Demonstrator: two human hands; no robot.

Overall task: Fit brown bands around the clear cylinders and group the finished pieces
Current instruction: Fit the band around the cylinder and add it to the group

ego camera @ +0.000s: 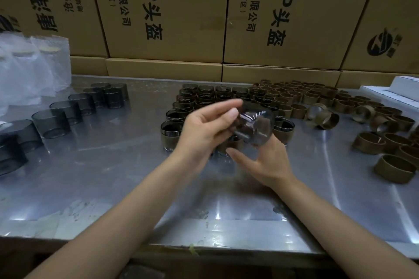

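Note:
I hold a clear smoky cylinder [256, 125] tilted in mid-air above the middle of the metal table [113, 176]. My left hand [204, 129] grips its left side, thumb on top. My right hand [265, 161] holds it from underneath, fingers behind the glass. Motion blur hides whether a brown band sits on it. Banded finished cylinders [172, 136] stand grouped in rows right behind my hands. Bare clear cylinders [52, 122] run in a line at the left. Loose brown bands [392, 169] lie spread over the right side.
Stacked cardboard boxes [172, 11] wall off the back of the table. Bubble-wrap bags [29, 70] stand at the far left. A white box [399, 88] sits at the far right. The table's front edge [204, 249] runs below my forearms.

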